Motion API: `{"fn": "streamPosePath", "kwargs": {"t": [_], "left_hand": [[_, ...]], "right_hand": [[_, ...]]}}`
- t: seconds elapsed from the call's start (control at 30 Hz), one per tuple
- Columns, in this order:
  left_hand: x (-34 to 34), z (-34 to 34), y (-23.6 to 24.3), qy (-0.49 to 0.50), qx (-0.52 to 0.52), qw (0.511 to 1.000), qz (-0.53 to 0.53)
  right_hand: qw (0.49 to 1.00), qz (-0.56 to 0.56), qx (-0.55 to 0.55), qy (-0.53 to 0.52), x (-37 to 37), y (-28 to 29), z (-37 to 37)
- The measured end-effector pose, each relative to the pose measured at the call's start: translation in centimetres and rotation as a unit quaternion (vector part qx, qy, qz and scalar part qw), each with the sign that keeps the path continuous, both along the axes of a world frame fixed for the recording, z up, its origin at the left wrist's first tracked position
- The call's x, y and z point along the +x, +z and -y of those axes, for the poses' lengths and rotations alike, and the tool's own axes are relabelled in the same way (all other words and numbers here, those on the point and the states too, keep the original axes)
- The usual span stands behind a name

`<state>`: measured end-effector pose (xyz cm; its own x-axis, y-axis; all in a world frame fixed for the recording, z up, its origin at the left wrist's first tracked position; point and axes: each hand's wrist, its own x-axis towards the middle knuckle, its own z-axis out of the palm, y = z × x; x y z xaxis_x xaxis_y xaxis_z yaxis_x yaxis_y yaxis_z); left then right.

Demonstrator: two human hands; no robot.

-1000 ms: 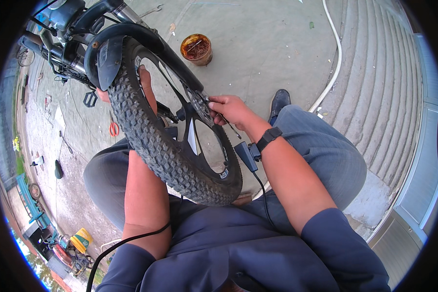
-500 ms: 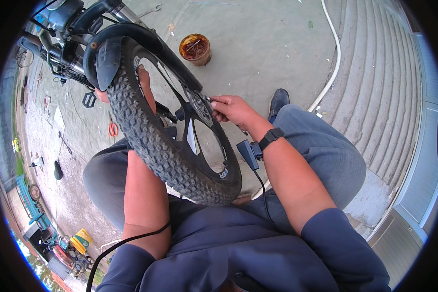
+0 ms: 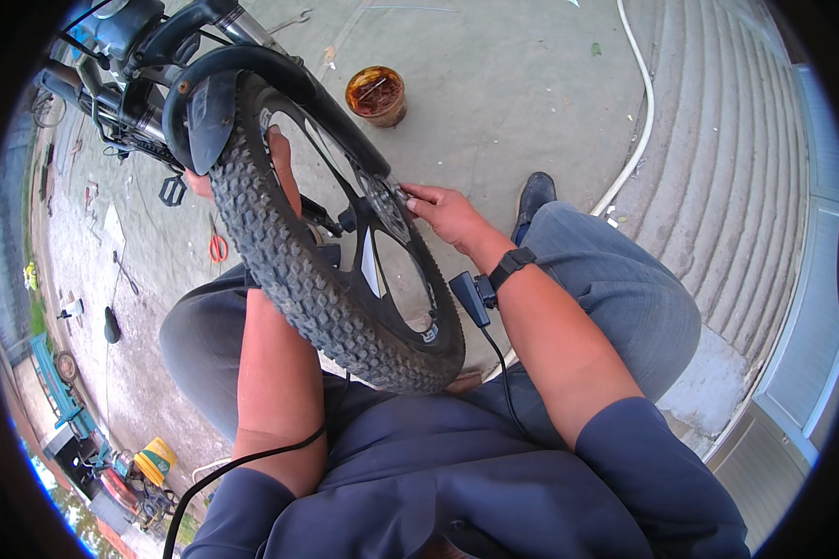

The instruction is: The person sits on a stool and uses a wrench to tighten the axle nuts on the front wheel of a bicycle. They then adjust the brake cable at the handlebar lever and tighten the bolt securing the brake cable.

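Note:
A bicycle front wheel with a knobby black tyre (image 3: 289, 252) stands between my knees, in a black suspension fork (image 3: 340, 121) with a dark mudguard (image 3: 210, 121) over it. My left hand (image 3: 282, 154) is closed round the tyre and rim from the far left side, its thumb side showing between the spokes and the rest mostly hidden by the tyre. At the lower end of the fork, beside the brake disc (image 3: 387, 203), my right hand (image 3: 446, 214) has thumb and forefinger pressed together at the axle. What small part they pinch is hidden.
A rusty-brown tub (image 3: 376, 98) stands beyond the fork. Orange-handled scissors (image 3: 217, 247), a bicycle saddle (image 3: 112, 326) and other tools lie at left. A wrench (image 3: 292, 20) lies at the far end. A white hose (image 3: 641, 121) runs along the ridged steps (image 3: 718, 168) at right.
The fingers of my right hand have shifted slightly at the axle, and its other fingers show less curled underneath. The wheel has moved barely at all; my left hand keeps its hold.

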<state>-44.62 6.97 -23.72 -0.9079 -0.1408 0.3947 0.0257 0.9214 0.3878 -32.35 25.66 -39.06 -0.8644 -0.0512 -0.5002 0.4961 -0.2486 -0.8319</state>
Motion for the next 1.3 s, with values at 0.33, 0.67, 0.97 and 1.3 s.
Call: {"fn": "streamPosePath", "kwargs": {"t": [0.33, 0.67, 0.97, 1.3], "left_hand": [[0.5, -0.8, 0.6, 0.006, 0.014, 0.998, -0.054], [0.5, -1.2, 0.9, 0.016, -0.038, 0.995, -0.091], [0.3, -1.1, 0.7, 0.032, -0.036, 0.996, -0.07], [0.6, -1.3, 0.9, 0.016, -0.021, 0.996, -0.079]], "right_hand": [[0.997, 0.079, -0.011, 0.02, -0.6, 2.6, 0.1], [0.994, 0.105, 0.039, 0.004, -1.0, 3.6, -0.8], [0.999, 0.044, -0.014, 0.007, 0.2, 1.0, 0.0], [0.999, -0.029, -0.02, -0.038, 0.0, -0.8, 1.2]]}}
